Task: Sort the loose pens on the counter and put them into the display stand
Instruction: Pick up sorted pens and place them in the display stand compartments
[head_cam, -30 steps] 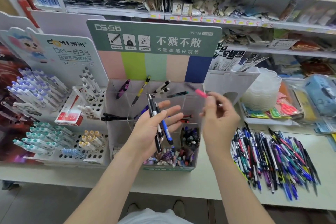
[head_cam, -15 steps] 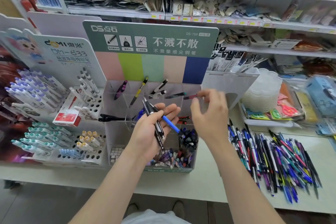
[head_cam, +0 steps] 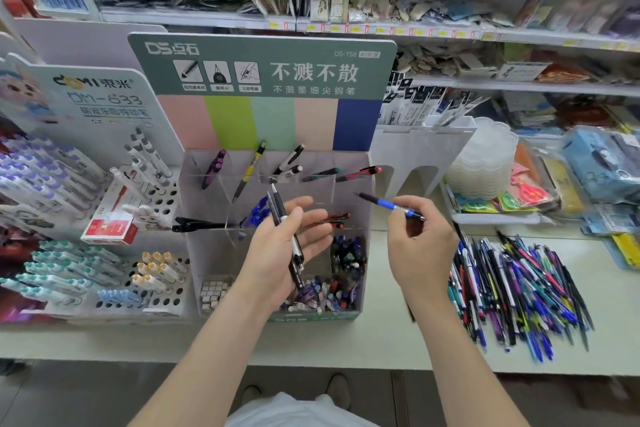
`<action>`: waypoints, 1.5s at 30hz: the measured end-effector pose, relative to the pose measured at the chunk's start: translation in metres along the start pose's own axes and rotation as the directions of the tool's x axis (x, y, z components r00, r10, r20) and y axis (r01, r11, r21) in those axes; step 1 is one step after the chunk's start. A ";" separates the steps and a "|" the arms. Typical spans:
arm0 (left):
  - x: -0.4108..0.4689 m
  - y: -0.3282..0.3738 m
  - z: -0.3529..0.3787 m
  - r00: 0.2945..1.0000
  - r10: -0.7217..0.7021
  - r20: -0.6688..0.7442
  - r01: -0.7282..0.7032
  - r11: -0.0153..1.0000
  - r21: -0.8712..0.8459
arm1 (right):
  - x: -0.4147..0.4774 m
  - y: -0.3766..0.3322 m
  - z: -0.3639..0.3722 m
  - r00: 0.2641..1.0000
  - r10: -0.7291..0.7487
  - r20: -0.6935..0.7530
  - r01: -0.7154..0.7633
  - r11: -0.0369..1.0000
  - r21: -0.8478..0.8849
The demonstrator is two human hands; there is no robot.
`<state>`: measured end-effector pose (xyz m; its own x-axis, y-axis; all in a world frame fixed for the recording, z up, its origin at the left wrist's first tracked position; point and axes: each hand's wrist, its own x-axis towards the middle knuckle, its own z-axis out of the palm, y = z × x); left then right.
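1. Left hand point(head_cam: 284, 246): thumb pins two black-and-white pens point(head_cam: 279, 208) across the palm.
2. Right hand point(head_cam: 417, 246) fingers pinch a blue-and-black pen point(head_cam: 388, 205) in front of the clear acrylic display stand point(head_cam: 362, 191).
3. Multicoloured loose pens point(head_cam: 519, 288) heaped right of those fingers.

Front strip open, flanks crowded
Bare counter point(head_cam: 381, 343) runs along the front edge. Pen rack point(head_cam: 104, 270) just left of display stand point(head_cam: 263, 73), loose pens point(head_cam: 519, 288) cover the right end. Left hand point(head_cam: 284, 250) holding black pens point(head_cam: 277, 208) and right hand point(head_cam: 419, 246) holding blue pen point(head_cam: 388, 205) front the stand's compartments.
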<state>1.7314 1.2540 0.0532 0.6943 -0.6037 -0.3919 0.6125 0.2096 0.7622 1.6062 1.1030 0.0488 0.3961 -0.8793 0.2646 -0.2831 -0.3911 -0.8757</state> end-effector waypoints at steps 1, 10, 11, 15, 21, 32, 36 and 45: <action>0.000 0.000 -0.001 1.000 -0.025 -0.015 0.025 0.999 -0.034 | 0.000 0.004 0.001 0.998 -0.061 0.020 0.062 0.994 -0.093; -0.004 0.005 -0.012 0.996 -0.085 -0.003 0.083 0.972 -0.220 | -0.011 0.019 0.038 0.940 -0.097 0.328 0.239 0.873 -0.425; -0.005 0.006 -0.014 0.998 -0.058 -0.010 0.055 0.975 -0.215 | -0.016 0.013 0.038 0.958 -0.147 0.248 0.248 0.857 -0.452; -0.008 0.009 -0.020 0.999 0.051 0.002 -0.050 0.987 -0.153 | -0.043 -0.023 0.041 0.965 -0.186 0.184 0.212 0.969 -0.131; -0.016 0.018 -0.030 0.996 0.079 0.035 -0.074 0.989 -0.125 | -0.070 -0.058 0.068 0.872 -0.015 0.490 -0.081 0.981 0.175; -0.004 0.035 -0.060 0.995 -0.015 -0.094 0.004 0.993 -0.121 | -0.015 -0.092 0.076 0.952 -0.302 -0.044 0.305 0.950 0.073; -0.002 0.039 -0.061 0.993 -0.012 -0.117 -0.011 0.980 -0.198 | 0.024 -0.088 0.101 0.913 -0.384 0.139 0.404 0.901 -0.162; -0.007 0.038 -0.077 0.982 0.087 -0.169 -0.101 0.992 -0.079 | -0.044 -0.096 0.100 0.842 -0.345 0.415 0.407 0.911 -0.070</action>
<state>1.7790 1.3257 0.0456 0.7988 -0.4441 -0.4058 0.5669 0.3301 0.7547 1.7033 1.2064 0.0811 0.7938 -0.4925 0.3568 -0.1574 -0.7331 -0.6617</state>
